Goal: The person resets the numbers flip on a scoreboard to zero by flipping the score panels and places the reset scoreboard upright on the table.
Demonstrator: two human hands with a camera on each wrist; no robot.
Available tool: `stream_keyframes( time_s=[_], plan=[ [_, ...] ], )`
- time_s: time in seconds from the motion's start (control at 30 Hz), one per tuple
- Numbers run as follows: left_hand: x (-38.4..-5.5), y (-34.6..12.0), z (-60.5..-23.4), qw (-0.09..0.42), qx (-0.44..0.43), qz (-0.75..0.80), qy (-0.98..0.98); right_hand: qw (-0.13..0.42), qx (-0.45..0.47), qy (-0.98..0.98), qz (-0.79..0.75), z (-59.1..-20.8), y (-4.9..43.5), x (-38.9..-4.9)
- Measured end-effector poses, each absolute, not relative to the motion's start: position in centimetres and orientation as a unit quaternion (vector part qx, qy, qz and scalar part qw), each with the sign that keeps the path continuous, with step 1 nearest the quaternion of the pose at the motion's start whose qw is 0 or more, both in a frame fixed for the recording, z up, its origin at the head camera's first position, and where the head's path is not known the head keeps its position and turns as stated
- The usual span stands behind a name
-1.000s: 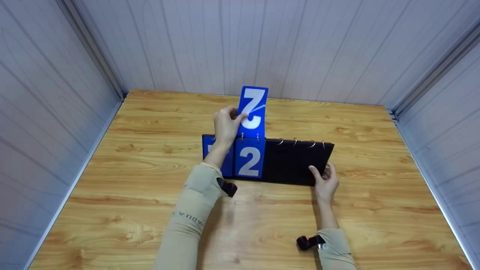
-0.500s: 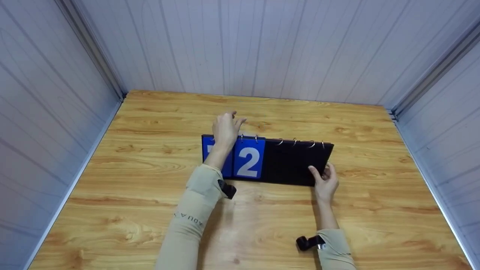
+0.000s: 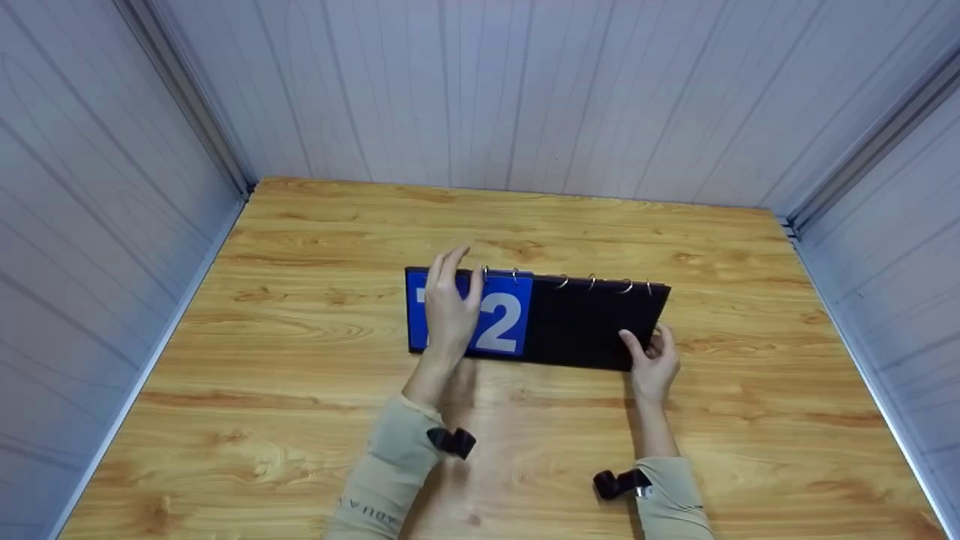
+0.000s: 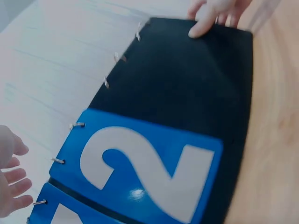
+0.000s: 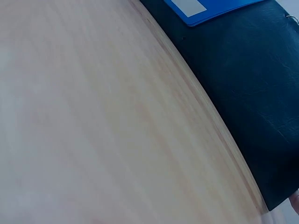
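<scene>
A black flip scoreboard (image 3: pixel 581 322) stands tilted on the table, with metal rings along its top edge. Its left half carries a blue card (image 3: pixel 501 322) showing a white 2, and left of that another blue card (image 3: pixel 416 322) whose digit is partly covered. My left hand (image 3: pixel 451 304) is in front of the two cards, fingers loosely extended and holding nothing; I cannot tell whether it touches them. Gripping the scoreboard's right end is my right hand (image 3: pixel 651 367), its thumb on the front face and its fingers behind. The left wrist view shows that thumb (image 4: pixel 203 28) on the black cover.
The scoreboard rests on a wood-grain table (image 3: pixel 262 360). Pale panelled walls (image 3: pixel 480 90) enclose it at the back and on both sides. On each sleeve sits a small black wrist camera (image 3: pixel 454 442).
The blue card that my left hand held up has gone over the top, out of sight behind the board. My left hand has let go and come down and nearer. The right hand stays.
</scene>
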State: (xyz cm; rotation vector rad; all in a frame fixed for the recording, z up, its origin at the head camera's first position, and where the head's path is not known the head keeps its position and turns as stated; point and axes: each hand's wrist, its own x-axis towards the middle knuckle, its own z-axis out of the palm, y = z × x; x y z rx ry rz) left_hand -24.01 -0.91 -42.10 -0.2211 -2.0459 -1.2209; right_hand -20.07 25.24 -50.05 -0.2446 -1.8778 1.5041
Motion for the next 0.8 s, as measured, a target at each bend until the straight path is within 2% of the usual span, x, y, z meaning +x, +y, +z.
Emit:
stream_keyframes(
  time_s=[0.13, 0.37, 0.8],
  plan=[
    [-22.1, -0.8, -43.2, 0.354, -0.081, -0.505, -0.783, 0.353, -0.1, -0.723, 0.585, -50.1, 25.2, -20.0],
    [-20.3, -0.5, -45.3, 0.301, -0.052, -0.539, -0.785, 0.349, -0.107, -0.723, 0.587, -50.1, 25.2, -20.0],
    [-19.9, -0.1, -48.0, 0.234, -0.01, -0.585, -0.777, 0.348, -0.112, -0.723, 0.586, -49.9, 25.1, -20.1]
  ],
)
